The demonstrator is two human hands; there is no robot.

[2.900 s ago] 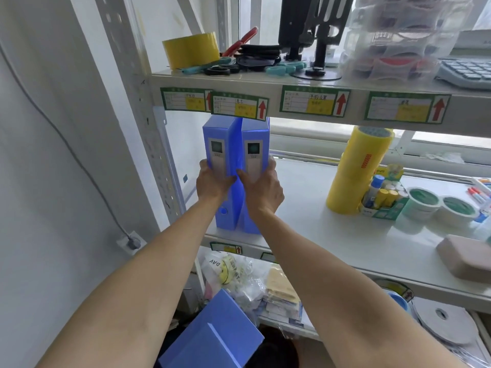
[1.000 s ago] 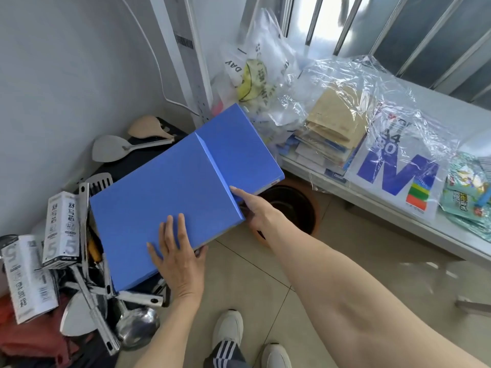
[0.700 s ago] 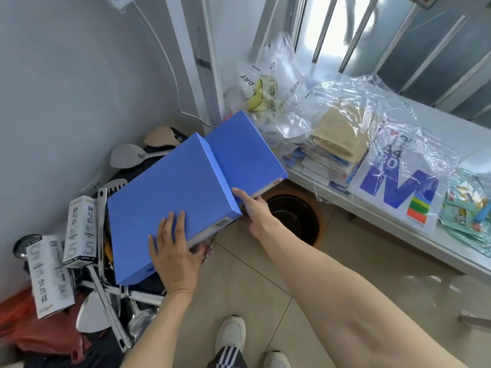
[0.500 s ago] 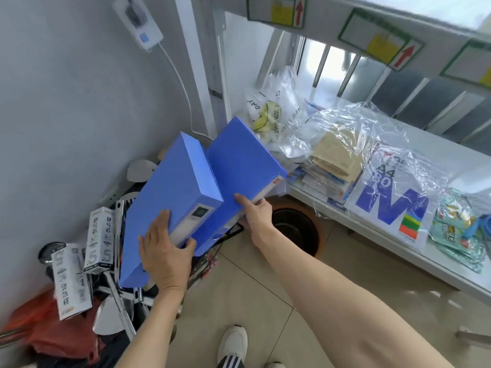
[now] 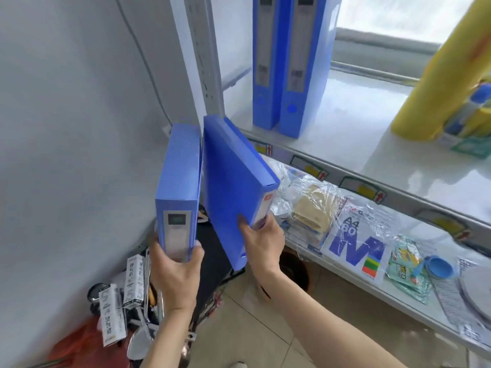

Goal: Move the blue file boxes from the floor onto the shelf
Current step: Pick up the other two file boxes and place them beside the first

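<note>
I hold two blue file boxes upright in the air, below the front left corner of the white shelf. My left hand grips the bottom of the left file box, its label spine facing me. My right hand grips the lower edge of the right file box, which tilts to the right. Two more blue file boxes stand upright side by side at the shelf's left end, next to the grey post.
A tall yellow tape roll stack and small bottles stand on the shelf at right. The lower shelf holds plastic-wrapped paper packs and bags. Utensils, small cartons and a red bag lie on the floor at left.
Earlier both hands set two boxes on the shelf. Then they took two more from the floor pile, turned them upright and lifted them toward the shelf edge; the view tilted upward.
</note>
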